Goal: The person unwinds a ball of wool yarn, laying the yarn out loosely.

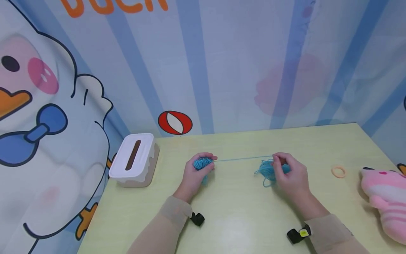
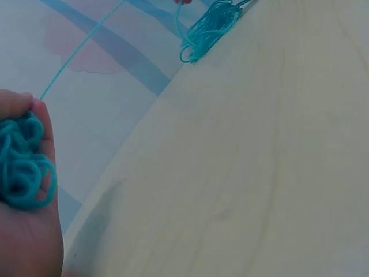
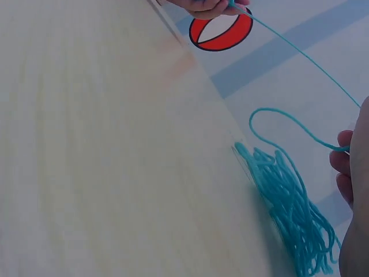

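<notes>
My left hand (image 1: 194,173) holds a small wound bundle of teal yarn (image 1: 202,163) in its palm, with thumb and fingers around it. From that hand a taut yarn strand (image 1: 242,158) runs across to my right hand (image 1: 293,174), which pinches it between thumb and fingers. Beneath and beside the right hand lies a loose heap of the same yarn (image 1: 268,171) on the table. In the right wrist view, a slack loop rises from the loose yarn heap (image 3: 288,208) to the right fingers (image 3: 343,156). The left wrist view shows loose coils of the yarn bundle (image 2: 23,161) in the left palm.
A white-lidded box (image 1: 133,158) with a brown slot stands at the table's left. To the right lie a peach-coloured ring (image 1: 338,171) and a pink plush toy (image 1: 385,201). A printed curtain (image 1: 234,70) hangs behind the pale table (image 1: 241,215).
</notes>
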`<state>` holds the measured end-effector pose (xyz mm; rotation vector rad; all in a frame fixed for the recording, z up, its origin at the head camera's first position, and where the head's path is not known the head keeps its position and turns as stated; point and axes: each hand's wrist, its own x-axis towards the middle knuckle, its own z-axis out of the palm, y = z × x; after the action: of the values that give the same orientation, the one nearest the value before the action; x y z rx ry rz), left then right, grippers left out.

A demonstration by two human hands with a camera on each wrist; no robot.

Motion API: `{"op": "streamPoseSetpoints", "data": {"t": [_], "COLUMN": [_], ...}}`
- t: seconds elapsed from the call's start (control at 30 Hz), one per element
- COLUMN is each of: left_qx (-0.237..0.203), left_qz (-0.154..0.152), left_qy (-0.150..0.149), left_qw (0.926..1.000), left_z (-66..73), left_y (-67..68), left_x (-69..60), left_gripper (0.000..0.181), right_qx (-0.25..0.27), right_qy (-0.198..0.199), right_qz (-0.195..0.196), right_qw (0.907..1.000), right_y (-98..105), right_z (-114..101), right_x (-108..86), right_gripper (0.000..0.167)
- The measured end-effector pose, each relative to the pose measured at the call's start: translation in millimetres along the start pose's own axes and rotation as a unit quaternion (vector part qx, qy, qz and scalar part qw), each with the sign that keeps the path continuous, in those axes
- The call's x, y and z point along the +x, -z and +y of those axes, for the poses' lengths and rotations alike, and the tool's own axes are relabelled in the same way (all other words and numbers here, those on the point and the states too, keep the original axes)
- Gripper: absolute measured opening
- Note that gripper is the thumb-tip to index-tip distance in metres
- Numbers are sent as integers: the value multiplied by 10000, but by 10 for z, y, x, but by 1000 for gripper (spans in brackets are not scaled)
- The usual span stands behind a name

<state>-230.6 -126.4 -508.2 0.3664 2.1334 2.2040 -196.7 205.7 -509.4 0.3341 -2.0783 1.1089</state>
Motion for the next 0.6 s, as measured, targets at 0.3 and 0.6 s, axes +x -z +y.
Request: {"op": "streamPoseSetpoints", "data": {"t": [0.3, 0.6], "left_qx": [-503, -157], "left_qz": [77, 601], "left_qy": [173, 142], "left_qw": [9986, 9980], "left_z": [-14, -51], "left_y": [-4, 25], "left_x": [18, 33], "left_gripper": [42, 47], "right_qx": [-652, -1946], "right_qy": [-504, -1889], "right_qz": [308, -788], "right_qw": [9961, 9593], "right_y": [194, 393], "right_z": [130, 132], "right_x": [29, 81], "right_gripper": [14, 30]}}
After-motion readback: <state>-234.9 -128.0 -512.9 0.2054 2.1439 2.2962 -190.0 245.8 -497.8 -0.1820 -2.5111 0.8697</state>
